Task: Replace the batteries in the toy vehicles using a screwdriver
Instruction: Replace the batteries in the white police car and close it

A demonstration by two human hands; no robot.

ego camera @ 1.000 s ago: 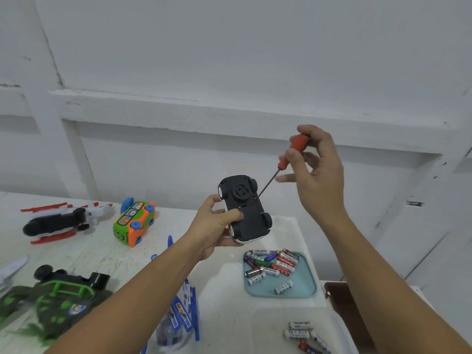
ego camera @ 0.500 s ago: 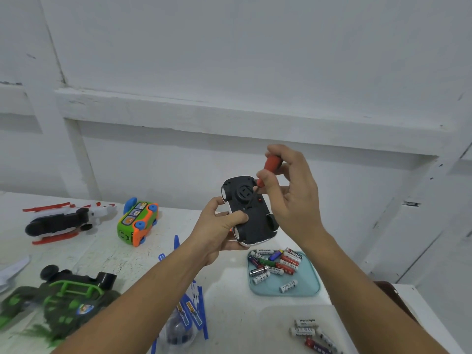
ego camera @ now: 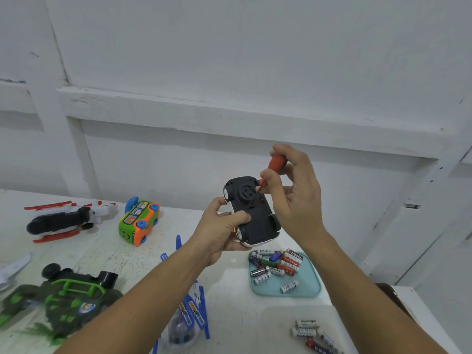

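Held up in the air above the white counter is a small toy car with a black underside and white body, belly turned toward the person. The left hand grips it from the left side, with the thumb laid across the edge of the black underside and the fingers curled behind. The right hand pinches a red-handled screwdriver between thumb and fingertips. Its thin dark shaft slants down and left onto the car's underside, near the round moulded part.

Below the car, a teal square tray sits on the counter with a heap of mixed AA batteries in its far half. More loose batteries lie near the front right.

Over to the left stand an orange-and-green toy bus with blue wheels, a black-and-white toy helicopter with red rotor blades, and nearer, a green camouflage toy vehicle.
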